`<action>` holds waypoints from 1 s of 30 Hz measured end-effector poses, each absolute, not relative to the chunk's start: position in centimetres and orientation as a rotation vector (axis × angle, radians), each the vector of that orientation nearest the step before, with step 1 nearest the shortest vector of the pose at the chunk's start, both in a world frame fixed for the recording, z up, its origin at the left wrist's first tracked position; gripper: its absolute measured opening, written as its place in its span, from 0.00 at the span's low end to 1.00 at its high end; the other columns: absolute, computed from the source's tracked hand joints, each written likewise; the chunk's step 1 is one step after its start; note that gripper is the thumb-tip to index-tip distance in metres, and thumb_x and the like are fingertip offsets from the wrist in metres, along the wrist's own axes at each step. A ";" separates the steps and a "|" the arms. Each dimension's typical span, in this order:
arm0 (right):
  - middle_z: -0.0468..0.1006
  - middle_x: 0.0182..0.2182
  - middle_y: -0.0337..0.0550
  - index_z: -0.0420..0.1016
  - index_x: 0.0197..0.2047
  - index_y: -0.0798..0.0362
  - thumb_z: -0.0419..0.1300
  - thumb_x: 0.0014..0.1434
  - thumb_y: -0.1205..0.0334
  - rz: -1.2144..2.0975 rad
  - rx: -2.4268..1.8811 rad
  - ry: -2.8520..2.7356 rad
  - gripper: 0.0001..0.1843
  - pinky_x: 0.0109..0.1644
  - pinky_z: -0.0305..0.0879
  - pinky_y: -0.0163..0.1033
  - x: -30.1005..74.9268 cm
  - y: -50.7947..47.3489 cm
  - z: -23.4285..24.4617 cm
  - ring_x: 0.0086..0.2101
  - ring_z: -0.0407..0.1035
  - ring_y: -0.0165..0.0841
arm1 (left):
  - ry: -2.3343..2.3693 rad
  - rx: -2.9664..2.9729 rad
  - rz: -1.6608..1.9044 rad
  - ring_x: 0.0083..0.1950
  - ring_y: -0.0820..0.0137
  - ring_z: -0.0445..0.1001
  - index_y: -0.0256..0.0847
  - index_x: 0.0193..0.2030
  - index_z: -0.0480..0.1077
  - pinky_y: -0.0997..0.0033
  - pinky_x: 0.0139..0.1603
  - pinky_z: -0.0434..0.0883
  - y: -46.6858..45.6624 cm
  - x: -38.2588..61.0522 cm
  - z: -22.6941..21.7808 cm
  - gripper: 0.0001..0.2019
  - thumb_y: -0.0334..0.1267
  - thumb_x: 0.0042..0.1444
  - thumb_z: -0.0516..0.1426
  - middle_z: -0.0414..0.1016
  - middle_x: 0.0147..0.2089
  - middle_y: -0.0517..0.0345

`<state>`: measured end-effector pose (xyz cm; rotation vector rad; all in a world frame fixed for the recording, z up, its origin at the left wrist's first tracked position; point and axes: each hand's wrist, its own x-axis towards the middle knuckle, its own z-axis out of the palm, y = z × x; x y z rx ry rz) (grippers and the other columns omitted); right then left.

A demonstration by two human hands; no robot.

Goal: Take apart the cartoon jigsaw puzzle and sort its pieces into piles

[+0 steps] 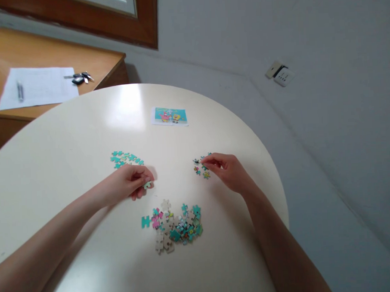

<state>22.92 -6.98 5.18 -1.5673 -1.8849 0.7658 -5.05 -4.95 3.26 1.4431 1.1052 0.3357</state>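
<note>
My left hand (136, 181) pinches a pale green puzzle piece (147, 185) between thumb and finger, just above the table. Behind that hand lies a loose group of teal puzzle pieces (126, 157), partly covered by it. On the right, my right hand (223, 168) has its thumb and forefinger closed at a small multicoloured group of puzzle pieces (205, 175). A dark and white puzzle piece (196, 162) is at those fingertips; whether it is gripped or only touched is hard to see. Nearer to me sits a mixed heap of puzzle pieces (175, 228), some with their grey backs up.
A small picture card (170, 116) with cartoon figures lies toward the far side of the round white table (84, 125). Beyond, on a wooden desk (97, 55), are a paper sheet (43, 86) and keys (82, 77). The wall (210, 42) with sockets (283, 76) borders the right.
</note>
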 end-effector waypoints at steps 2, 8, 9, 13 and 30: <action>0.77 0.27 0.41 0.77 0.33 0.55 0.56 0.54 0.61 0.742 -1.644 -1.899 0.10 0.32 0.60 0.35 24.1 -6.7 5.4 0.25 0.65 0.28 | 1.105 1.443 0.335 0.20 0.77 0.65 0.37 0.29 0.66 0.80 0.16 0.62 -4.9 -5.1 3.1 0.09 0.42 0.50 0.56 0.65 0.19 0.61; 0.76 0.25 0.39 0.77 0.28 0.54 0.56 0.50 0.66 0.819 -1.729 -2.087 0.07 0.34 0.60 0.35 25.4 -7.0 6.3 0.27 0.65 0.28 | 1.115 1.440 0.345 0.19 0.76 0.65 0.38 0.29 0.67 0.80 0.16 0.62 -4.8 -5.3 2.5 0.11 0.44 0.49 0.56 0.66 0.19 0.60; 0.76 0.25 0.38 0.76 0.27 0.54 0.57 0.50 0.66 0.847 -1.743 -2.103 0.07 0.34 0.60 0.35 25.4 -7.1 6.4 0.27 0.65 0.28 | 1.118 1.442 0.345 0.19 0.76 0.66 0.38 0.29 0.67 0.80 0.16 0.62 -4.8 -5.4 2.5 0.11 0.44 0.49 0.57 0.66 0.19 0.60; 0.75 0.22 0.37 0.75 0.26 0.54 0.57 0.49 0.67 0.975 -1.792 -2.135 0.06 0.34 0.60 0.34 25.3 -7.2 6.5 0.26 0.66 0.28 | 1.121 1.448 0.335 0.20 0.76 0.66 0.37 0.29 0.67 0.79 0.16 0.63 -4.7 -5.4 2.4 0.12 0.45 0.48 0.57 0.66 0.19 0.60; 0.70 0.22 0.34 0.72 0.35 0.54 0.57 0.49 0.71 0.885 -1.865 -2.219 0.09 0.30 0.57 0.31 24.7 -7.2 5.5 0.24 0.64 0.26 | 1.126 1.436 0.331 0.20 0.76 0.65 0.38 0.28 0.67 0.80 0.16 0.62 -4.9 -5.0 3.5 0.11 0.45 0.48 0.57 0.66 0.19 0.60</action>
